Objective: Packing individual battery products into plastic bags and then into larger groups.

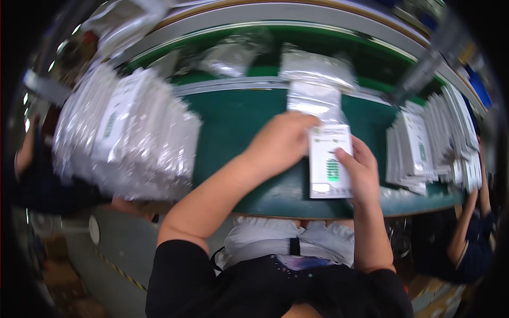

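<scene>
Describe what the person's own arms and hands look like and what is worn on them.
Both forearms are bare from above the elbow down. Short black sleeves cover the upper arms. The left hand and right hand wear no gloves, and no rings, watch or bracelet show. The picture is somewhat blurred, so fine details such as nails cannot be told.

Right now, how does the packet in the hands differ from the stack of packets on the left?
The white packet is single, held flat between the left hand and right hand; the left stack holds many, untouched. The packet shows its green-marked face clearly; the stack is blurred, packets leaning edge-on. Both look white, on the green table.
</scene>
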Demonstrator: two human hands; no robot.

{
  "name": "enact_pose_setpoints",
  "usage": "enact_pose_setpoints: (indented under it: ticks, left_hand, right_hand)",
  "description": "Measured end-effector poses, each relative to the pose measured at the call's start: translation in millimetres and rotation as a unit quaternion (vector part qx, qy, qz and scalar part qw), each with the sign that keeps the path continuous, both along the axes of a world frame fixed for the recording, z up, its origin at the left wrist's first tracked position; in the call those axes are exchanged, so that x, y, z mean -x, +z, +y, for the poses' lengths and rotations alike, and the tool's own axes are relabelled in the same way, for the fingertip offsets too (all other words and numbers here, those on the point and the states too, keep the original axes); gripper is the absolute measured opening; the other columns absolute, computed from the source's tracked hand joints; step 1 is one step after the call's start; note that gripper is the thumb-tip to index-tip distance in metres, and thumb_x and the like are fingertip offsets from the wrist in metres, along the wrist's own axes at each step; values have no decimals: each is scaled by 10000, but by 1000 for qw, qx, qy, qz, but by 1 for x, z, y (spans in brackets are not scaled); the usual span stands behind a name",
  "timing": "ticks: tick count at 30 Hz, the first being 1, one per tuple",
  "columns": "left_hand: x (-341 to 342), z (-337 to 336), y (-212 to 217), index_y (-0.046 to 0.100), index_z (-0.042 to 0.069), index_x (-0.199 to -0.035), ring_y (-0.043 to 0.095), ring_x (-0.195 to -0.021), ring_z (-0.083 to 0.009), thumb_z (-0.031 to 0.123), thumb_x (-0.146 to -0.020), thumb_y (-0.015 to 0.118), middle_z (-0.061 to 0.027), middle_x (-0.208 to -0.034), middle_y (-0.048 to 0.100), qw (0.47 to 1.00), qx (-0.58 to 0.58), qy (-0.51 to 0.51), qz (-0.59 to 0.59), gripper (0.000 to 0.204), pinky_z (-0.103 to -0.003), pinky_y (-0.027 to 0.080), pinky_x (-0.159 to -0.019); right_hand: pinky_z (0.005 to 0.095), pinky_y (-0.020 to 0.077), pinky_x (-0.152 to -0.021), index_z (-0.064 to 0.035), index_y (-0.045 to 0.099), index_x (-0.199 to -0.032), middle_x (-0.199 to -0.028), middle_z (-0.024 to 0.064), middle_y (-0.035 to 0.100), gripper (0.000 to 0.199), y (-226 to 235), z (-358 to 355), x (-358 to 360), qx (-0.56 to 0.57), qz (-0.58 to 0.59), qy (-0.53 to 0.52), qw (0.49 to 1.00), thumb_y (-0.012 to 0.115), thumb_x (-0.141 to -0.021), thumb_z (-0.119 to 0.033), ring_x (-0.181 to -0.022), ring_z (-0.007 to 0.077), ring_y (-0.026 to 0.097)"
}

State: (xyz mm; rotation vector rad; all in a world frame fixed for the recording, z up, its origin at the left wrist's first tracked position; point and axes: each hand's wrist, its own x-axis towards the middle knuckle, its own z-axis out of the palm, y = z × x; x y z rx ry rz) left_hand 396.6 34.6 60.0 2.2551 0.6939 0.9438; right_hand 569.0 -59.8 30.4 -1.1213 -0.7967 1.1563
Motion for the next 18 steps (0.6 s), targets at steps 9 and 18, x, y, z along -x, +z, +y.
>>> enact_pose_setpoints:
  ticks: [9, 18]
  left_hand:
    - [-2, -52, -17, 471, -54, -1182, 616, -895, -160, 120, -879, 610, -121, -1040, 611, 741, 558, -50, -370, 375, -286, 512, -777]
    - [11, -72, -1, 479, -28, -1192, 594, -1019, -191, 58, -911, 514, -123, -1135, 583, 718, 559, -76, -407, 296, -338, 507, -864]
  right_hand:
    - [172, 421, -556, -1, 604, -740, -691, 43, 627, 130, 17, -27, 26, 19, -62, -53, 996, 667, -827, -74, -591, 43, 538]
    - [244, 479, -722, -1, 241, -1423, -938, 114, 623, 937, 50, -36, 26, -87, -246, 100, 960, 743, -633, 35, -879, 156, 621]
